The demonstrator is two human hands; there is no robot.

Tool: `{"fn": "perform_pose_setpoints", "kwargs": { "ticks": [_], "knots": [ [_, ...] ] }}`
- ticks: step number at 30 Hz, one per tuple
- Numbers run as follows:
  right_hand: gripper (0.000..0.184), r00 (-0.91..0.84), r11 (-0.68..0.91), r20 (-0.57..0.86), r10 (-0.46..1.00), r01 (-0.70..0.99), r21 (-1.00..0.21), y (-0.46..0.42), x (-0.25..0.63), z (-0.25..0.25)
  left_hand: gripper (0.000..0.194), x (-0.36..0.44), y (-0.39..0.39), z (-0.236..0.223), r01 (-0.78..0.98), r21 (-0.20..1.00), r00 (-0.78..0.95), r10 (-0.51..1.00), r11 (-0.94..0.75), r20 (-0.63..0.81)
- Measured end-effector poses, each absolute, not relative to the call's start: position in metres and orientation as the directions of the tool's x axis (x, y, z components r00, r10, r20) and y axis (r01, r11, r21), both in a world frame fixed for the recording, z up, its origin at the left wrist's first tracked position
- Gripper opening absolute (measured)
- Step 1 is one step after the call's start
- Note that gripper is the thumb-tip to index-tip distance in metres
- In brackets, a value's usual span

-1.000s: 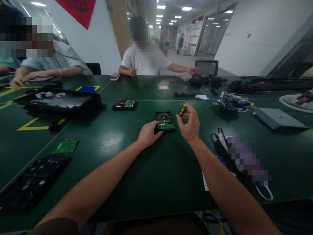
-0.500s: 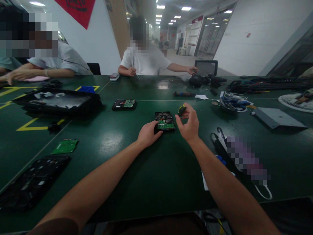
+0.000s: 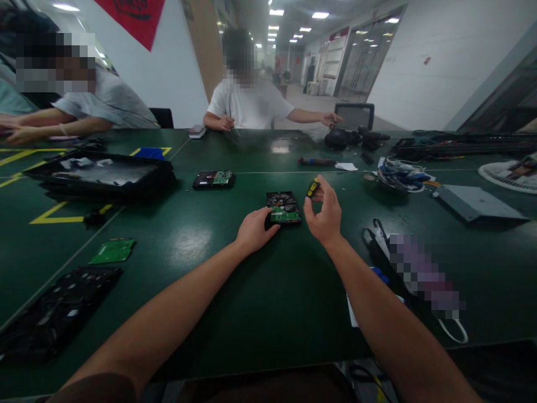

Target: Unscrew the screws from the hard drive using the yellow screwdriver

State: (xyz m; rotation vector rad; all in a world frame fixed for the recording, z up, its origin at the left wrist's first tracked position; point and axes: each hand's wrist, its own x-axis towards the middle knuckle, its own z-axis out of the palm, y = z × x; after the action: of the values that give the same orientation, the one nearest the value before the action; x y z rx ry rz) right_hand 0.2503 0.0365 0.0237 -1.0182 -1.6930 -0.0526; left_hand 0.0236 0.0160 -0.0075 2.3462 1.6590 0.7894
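Note:
A hard drive [image 3: 283,210] with a green circuit board lies on the table in front of me. My left hand [image 3: 255,230] grips its left side, thumb at the near edge and fingers over the left edge. Just right of the drive, my right hand [image 3: 325,211] holds a yellow-and-black screwdriver [image 3: 312,188] by its handle, raised above the table. Its shaft cannot be made out. A second hard drive [image 3: 213,179] with a green board rests farther back to the left.
On the left are a black tray [image 3: 104,170], a loose green circuit board [image 3: 112,251] and a black panel [image 3: 59,310]. On the right lie a cable bundle [image 3: 400,174], a grey metal box [image 3: 478,202] and a strapped pouch [image 3: 423,268]. Two people sit across the table [image 3: 235,313].
The screwdriver handle has turned in my right hand and shows more yellow; those fingers have shifted slightly. My left hand and the drive stay put. The person at left has moved their hands.

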Motion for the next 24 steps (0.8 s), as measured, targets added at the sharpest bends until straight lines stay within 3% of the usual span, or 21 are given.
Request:
{"fn": "perform_pose_setpoints", "kwargs": {
  "ticks": [24],
  "knots": [
    [0.068, -0.034, 0.635, 0.806, 0.591, 0.636, -0.438, 0.0378, 0.25, 0.0224, 0.054, 0.0219, 0.016, -0.0086, 0.826, 0.415, 0.248, 0.907, -0.381, 0.339]
  ]
}}
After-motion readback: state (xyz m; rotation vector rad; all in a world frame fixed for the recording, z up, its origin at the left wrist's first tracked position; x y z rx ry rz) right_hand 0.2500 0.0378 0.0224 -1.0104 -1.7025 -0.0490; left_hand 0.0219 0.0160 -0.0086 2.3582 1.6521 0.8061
